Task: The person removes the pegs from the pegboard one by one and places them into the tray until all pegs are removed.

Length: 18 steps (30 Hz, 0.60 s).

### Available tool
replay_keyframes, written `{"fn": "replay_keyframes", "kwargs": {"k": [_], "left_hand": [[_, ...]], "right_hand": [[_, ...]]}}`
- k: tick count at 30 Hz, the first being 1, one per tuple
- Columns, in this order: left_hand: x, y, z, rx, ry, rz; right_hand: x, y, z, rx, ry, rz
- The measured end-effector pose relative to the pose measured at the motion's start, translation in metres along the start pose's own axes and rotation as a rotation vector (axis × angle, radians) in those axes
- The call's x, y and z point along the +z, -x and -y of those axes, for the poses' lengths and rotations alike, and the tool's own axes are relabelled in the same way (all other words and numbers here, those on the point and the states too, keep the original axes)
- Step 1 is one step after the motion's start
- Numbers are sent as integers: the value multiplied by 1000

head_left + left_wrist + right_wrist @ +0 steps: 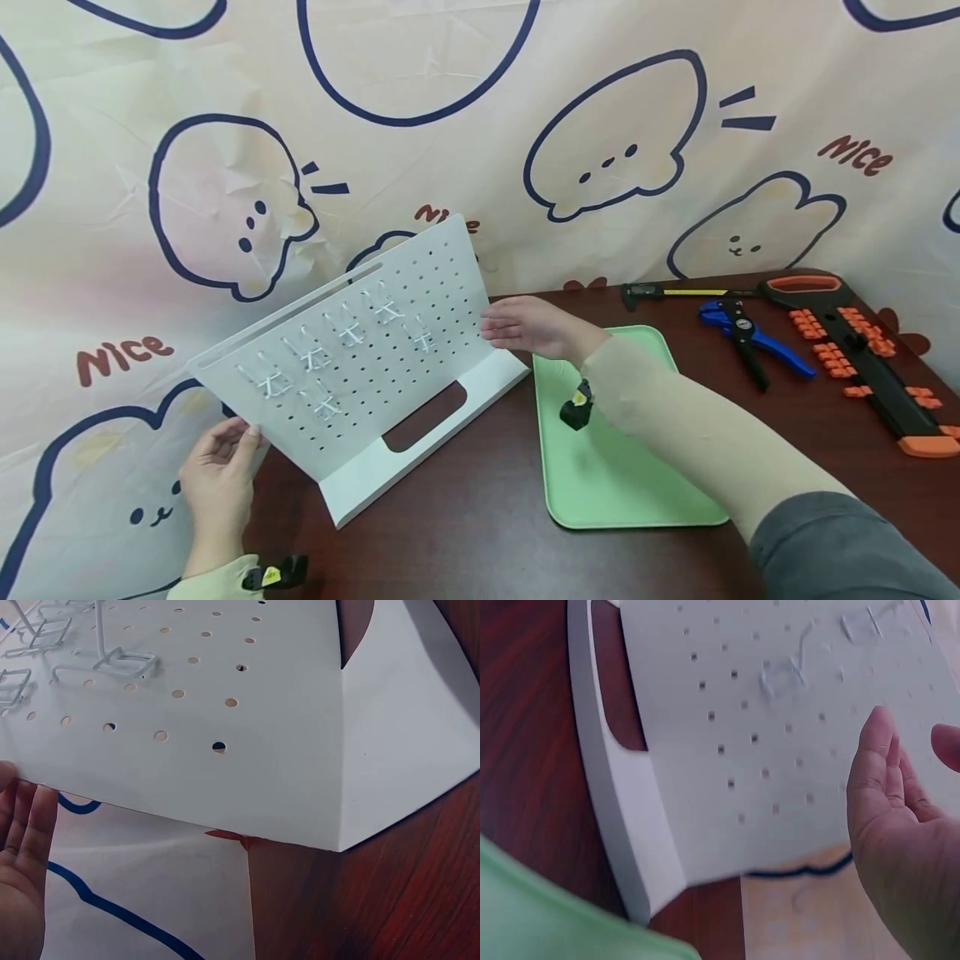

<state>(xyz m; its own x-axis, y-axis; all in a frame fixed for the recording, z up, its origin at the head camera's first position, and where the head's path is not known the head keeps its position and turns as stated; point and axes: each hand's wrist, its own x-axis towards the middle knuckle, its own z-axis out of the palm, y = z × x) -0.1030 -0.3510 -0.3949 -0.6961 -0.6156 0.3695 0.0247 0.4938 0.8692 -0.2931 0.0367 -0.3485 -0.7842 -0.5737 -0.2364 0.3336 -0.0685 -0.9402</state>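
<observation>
A white pegboard stand point(420, 392) with a folded base stands askew on the table, its left side turned toward me. Several white wire hooks point(350, 332) hang in its holes. At the left edge my left hand point(220, 483) pinches the board between thumb and fingers; the left wrist view shows the fingers point(34, 832) behind that edge. Beside the right edge is my right hand point(543, 327), fingers straight and together. In the right wrist view this hand point(900, 817) overlaps the board's face; whether it touches I cannot tell.
A light green tray point(622, 475) lies under my right forearm. Farther right are blue-and-black wire strippers point(750, 337), a caliper-like tool point(645, 293) and a black rack with orange clips point(870, 367). A printed cloth point(450, 158) hangs behind the dark wooden table point(465, 533).
</observation>
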Motion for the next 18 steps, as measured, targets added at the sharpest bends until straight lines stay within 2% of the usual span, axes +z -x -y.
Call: {"fn": "replay_keyframes", "kwargs": {"k": [5,10,18], "left_hand": [[1,0,-2,0,-18,-16],[0,1,-4,-29,-16,-25],[2,1,-6,-2,64,-46]], "right_hand": [[27,-10,5,16,-30,41],[52,-17,11,4,-96,80],[85,-26,20,11,-204,84]]}}
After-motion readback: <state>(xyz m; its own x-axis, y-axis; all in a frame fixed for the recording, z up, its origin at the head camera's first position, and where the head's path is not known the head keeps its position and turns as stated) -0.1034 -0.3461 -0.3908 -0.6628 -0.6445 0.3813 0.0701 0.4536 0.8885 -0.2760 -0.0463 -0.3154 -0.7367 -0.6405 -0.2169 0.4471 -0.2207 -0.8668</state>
